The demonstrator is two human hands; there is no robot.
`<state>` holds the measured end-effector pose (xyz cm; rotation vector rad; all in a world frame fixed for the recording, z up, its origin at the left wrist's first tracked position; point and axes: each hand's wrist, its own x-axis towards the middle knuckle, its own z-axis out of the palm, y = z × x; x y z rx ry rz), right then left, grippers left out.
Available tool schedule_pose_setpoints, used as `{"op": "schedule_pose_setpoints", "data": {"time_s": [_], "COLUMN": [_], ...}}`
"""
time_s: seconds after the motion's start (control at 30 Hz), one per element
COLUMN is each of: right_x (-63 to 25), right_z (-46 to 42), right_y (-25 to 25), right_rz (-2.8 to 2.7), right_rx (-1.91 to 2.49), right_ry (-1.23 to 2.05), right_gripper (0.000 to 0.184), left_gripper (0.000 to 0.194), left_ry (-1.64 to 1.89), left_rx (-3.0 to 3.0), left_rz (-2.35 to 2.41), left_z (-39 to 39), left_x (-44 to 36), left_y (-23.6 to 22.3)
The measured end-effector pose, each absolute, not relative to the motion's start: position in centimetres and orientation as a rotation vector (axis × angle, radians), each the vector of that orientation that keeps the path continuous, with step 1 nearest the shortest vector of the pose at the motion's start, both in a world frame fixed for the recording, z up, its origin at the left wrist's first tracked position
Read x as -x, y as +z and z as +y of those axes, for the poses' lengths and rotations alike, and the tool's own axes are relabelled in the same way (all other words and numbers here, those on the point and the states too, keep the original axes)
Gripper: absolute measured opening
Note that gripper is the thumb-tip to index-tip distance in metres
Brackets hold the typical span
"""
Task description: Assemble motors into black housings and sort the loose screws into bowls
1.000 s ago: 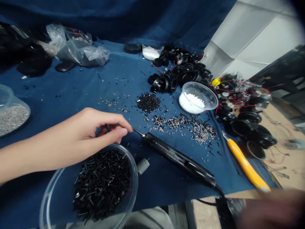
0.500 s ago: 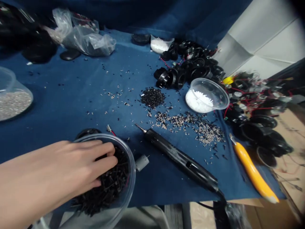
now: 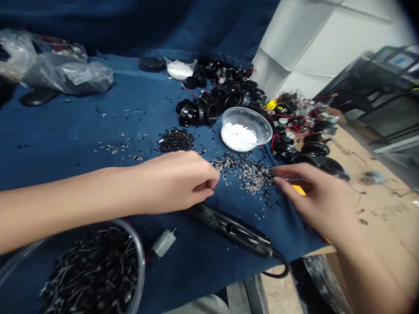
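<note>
My left hand (image 3: 176,181) hovers over the blue cloth with its fingers curled and pinched together; what it holds, if anything, is hidden. It sits just above the tip of a black electric screwdriver (image 3: 234,229). My right hand (image 3: 314,198) reaches in from the right, fingers stretched towards a scatter of small grey screws (image 3: 248,172), and covers most of a yellow-handled tool (image 3: 297,189). A clear bowl of thin black pins (image 3: 98,268) stands at the lower left, with a small grey motor (image 3: 163,242) beside it.
A clear bowl of white pellets (image 3: 245,128) stands behind the screws, next to a heap of tiny black screws (image 3: 176,140). Black round housings (image 3: 216,100) and wired parts (image 3: 304,126) crowd the back right. Plastic bags (image 3: 62,72) lie at the back left. The table edge runs along the right.
My left hand left the bowl of black pins and moved right, over the screwdriver's tip. My right hand came into view and reached the screws. The camera swung to the right.
</note>
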<state>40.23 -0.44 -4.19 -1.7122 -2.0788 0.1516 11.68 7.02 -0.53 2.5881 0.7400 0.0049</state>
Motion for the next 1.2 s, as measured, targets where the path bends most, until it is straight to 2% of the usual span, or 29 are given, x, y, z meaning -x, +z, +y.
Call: {"op": "schedule_pose_setpoints", "data": {"time_s": [0.1,0.27,0.47,0.67,0.83,1.03,1.2], "right_x": [-40.7,-40.0,-39.7,-39.5,-40.2,-40.2,-40.1], "right_z": [0.8,2.4,2.8,2.9,2.3,1.7,1.5], "right_y": [-5.2,-6.0,-6.0,-6.0,-5.5,-5.5,-5.5], "right_rz": [-2.098,-2.212,-2.263,-2.338,-2.187,-1.991,-2.036], "right_rx": [1.691,1.567,1.526,1.554,1.600,1.710,1.639], "right_ry": [0.320,0.561,0.634,0.561,0.557,0.692,0.603], "right_gripper": [0.011,0.019,0.017,0.012,0.006,0.004,0.016], "left_gripper": [0.008,0.010,0.016,0.012,0.002,0.005,0.008], "left_ry": [0.051,0.023,-0.021,0.017,0.033,-0.005,0.000], "left_rx": [-2.722,-2.781,-2.762,-2.733,-2.726,-2.718,-2.711], "left_rz": [0.678,0.615,0.573,0.577,0.512,0.512,0.521], "left_z": [9.9,11.7,11.9,12.5,13.0,13.2,13.4], "left_x": [-17.8,-22.1,-22.4,-21.3,-20.5,-21.1,-21.1], "left_y": [-2.6,-5.0,-5.6,-4.9,-4.9,-5.6,-5.7]}}
